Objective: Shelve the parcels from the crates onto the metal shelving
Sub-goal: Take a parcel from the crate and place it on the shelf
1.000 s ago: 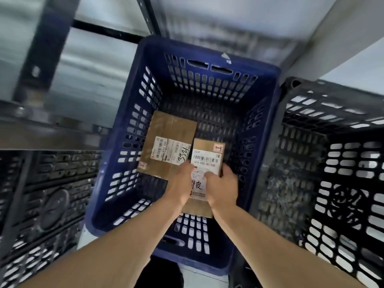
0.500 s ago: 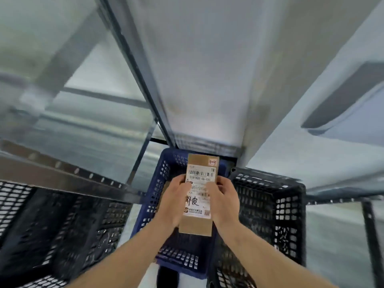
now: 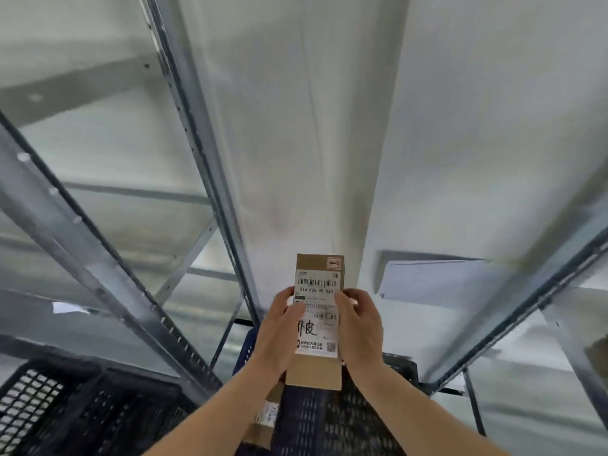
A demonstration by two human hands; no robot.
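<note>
A narrow brown cardboard parcel (image 3: 317,274) with a white shipping label stands upright in front of me, gripped on both sides. My left hand (image 3: 279,334) holds its left edge and my right hand (image 3: 360,330) holds its right edge, thumbs on the label. Below the parcel the blue crate (image 3: 296,422) shows, with a second labelled parcel (image 3: 266,419) lying inside it. The metal shelving (image 3: 108,205) rises on the left, and another shelving unit (image 3: 513,297) stands on the right.
A black plastic crate (image 3: 65,409) sits at the lower left under a shelf beam. A white wall corner (image 3: 296,126) fills the middle between the two shelving units. White sheets or flat parcels (image 3: 434,278) lie on the right shelf.
Both hands have lifted the narrow parcel up out of the blue crate, and the view has swung from down into the crate up toward the shelving and wall.
</note>
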